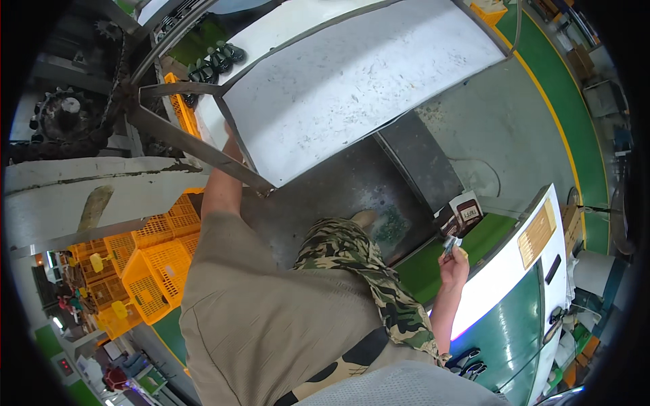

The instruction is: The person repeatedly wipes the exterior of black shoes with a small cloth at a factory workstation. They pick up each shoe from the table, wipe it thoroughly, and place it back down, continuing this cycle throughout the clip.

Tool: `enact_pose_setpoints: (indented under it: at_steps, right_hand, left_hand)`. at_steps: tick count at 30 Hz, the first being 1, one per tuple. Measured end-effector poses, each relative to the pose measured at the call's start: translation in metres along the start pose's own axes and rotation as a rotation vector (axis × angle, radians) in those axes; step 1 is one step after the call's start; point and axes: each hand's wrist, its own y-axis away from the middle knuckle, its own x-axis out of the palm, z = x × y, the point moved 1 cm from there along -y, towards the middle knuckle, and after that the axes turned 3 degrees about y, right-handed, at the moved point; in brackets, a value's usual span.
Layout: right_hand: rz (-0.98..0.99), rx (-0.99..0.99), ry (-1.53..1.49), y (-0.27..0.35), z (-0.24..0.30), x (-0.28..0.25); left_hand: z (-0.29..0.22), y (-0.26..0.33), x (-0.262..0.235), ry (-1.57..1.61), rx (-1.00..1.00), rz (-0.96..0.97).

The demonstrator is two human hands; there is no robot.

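My left arm (222,193) reaches forward under a metal frame bar (196,150). Only a little of my left hand (231,141) shows, beside the left edge of a white sloping board (359,88); its fingers are hidden. Raised off to the right, my right hand (455,268) pinches a small grey-white piece (451,243) between thumb and fingers. The piece is too small to name. Just beyond that hand stands a white and dark printed box (462,213), near a green surface (491,243).
Several dark glossy parts (220,59) sit on a white surface behind the board. Orange crates (159,271) are stacked at left, below a sprocket and chain (68,111). At right, a white-edged bench (487,291) carries a tan panel (537,235) and a black phone-like slab (553,268).
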Motion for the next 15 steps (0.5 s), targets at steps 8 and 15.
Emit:
enact_pose_setpoints:
  at_steps: [8,15]
  right_hand:
    - [0.040,-0.061,-0.140,0.017,0.010,-0.006]
    - [-0.096,-0.149,-0.329,0.076,-0.003,-0.095]
  left_hand:
    - [0.165,0.049,-0.033,-0.446,-0.344,0.379]
    - [0.268,0.275,0.031,-1.100,-0.386,0.839]
